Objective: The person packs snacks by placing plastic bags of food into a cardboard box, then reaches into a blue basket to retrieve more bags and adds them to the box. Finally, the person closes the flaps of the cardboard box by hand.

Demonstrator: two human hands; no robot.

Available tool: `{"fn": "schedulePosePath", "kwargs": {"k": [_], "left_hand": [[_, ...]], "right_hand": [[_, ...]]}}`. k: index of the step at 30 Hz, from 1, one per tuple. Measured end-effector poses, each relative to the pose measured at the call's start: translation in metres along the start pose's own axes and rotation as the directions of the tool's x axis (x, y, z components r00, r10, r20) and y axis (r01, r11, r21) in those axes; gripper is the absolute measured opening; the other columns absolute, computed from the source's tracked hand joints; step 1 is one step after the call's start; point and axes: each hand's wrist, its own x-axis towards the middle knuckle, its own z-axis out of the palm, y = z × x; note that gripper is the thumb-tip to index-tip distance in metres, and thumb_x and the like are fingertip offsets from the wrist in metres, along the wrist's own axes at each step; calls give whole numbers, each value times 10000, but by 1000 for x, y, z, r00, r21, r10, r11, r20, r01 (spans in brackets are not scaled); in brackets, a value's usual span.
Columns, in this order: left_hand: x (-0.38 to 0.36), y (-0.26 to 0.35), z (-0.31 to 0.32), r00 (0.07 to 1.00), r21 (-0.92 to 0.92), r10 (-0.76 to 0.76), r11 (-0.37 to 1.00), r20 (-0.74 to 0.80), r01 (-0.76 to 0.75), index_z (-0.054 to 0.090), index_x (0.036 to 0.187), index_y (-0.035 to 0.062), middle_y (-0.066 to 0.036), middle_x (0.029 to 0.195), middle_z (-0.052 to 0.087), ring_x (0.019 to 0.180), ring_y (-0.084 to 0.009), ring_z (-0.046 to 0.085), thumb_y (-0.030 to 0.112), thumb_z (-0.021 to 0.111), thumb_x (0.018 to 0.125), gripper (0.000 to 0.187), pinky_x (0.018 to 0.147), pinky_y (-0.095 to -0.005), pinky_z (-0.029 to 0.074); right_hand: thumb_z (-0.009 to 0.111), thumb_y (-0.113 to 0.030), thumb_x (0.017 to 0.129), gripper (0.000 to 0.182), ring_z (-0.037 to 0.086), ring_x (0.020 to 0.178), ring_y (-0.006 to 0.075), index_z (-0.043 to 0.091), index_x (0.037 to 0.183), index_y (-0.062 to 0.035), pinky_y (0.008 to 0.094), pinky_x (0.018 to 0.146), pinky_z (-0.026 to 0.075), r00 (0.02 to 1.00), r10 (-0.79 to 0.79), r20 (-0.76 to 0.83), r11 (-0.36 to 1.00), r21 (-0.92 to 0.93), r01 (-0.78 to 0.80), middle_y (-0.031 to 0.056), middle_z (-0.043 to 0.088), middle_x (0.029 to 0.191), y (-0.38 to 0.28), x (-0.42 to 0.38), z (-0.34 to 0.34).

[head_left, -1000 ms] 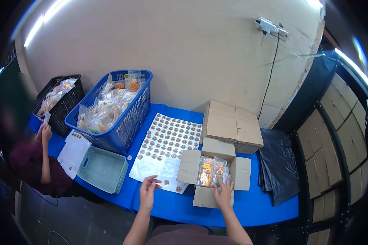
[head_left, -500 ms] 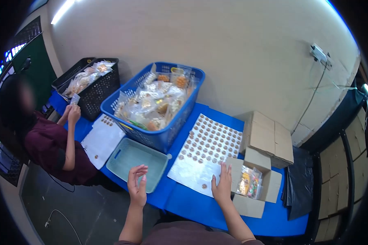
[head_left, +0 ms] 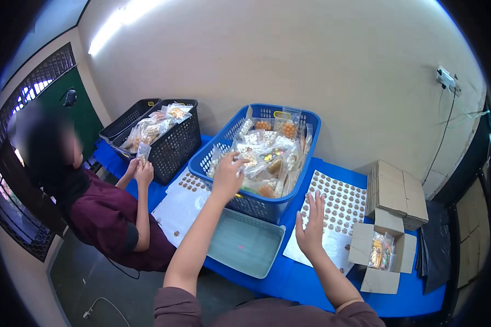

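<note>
My left hand is over the front of the blue basket, fingers apart and slightly bent, with nothing seen in them. Clear plastic bags of small snack-like pieces, some white and some orange, heap inside that basket. With fingers spread and pointing up, my right hand hovers at the left part of a white sheet covered in rows of round brown stickers; it holds nothing. Below the basket sits a shallow grey-green tray. An open cardboard box holds several filled bags.
On the left a co-worker holds a small clear bag beside a second sticker sheet. Black baskets, one heaped with bags, stand behind. Folded cardboard boxes are stacked at the right, near black plastic sheets.
My left hand has risen from the tray's front edge to the blue basket. My right hand stays open near the sticker sheet. The view has shifted, moving the scene rightward.
</note>
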Motion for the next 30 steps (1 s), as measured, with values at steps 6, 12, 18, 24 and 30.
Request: {"fn": "schedulePosePath", "kwargs": {"k": [6, 12, 18, 24, 30], "left_hand": [[20, -72, 26, 321, 226, -384, 872, 866, 434, 697, 1074, 212, -78, 1209, 604, 1052, -278, 588, 482, 583, 827, 383, 971, -384, 402], [12, -94, 52, 228, 228, -322, 904, 919, 361, 688, 1067, 113, -127, 1178, 621, 1099, -287, 580, 603, 610, 722, 604, 948, -382, 427], [3, -118, 87, 223, 352, -460, 849, 859, 394, 646, 1139, 100, -119, 1179, 622, 1102, -293, 582, 576, 587, 780, 599, 930, -385, 451], [14, -110, 80, 88, 339, -415, 832, 905, 440, 737, 812, 67, -161, 1019, 661, 952, -328, 628, 573, 484, 865, 569, 873, -403, 476], [13, -102, 72, 193, 318, -425, 852, 885, 416, 644, 1007, -45, -232, 1111, 599, 1022, -364, 581, 610, 394, 890, 711, 906, -412, 451]], "right_hand": [[541, -51, 842, 491, 227, 1356, 406, 434, 1321, -62, 478, 1098, 211, 966, -260, -15, 959, -125, 256, 184, 348, 1413, -14, 91, 15], [537, -55, 816, 439, 317, 1289, 418, 496, 1253, -51, 479, 1044, 295, 898, -432, 80, 826, -365, 430, 214, 433, 1312, 19, 180, 70], [565, -110, 807, 311, 634, 857, 219, 626, 1096, -13, 339, 747, 499, 834, 101, 543, 981, 86, -175, 140, 667, 939, 126, 251, 176], [555, -189, 845, 342, 616, 714, 235, 593, 1151, -40, 356, 660, 511, 707, 424, 566, 675, 322, -664, 108, 650, 859, 215, 358, 218], [448, -148, 879, 407, 554, 1088, 307, 463, 1269, -33, 403, 926, 469, 401, 811, 425, -63, 746, -663, 193, 547, 1206, 224, 351, 217]]}}
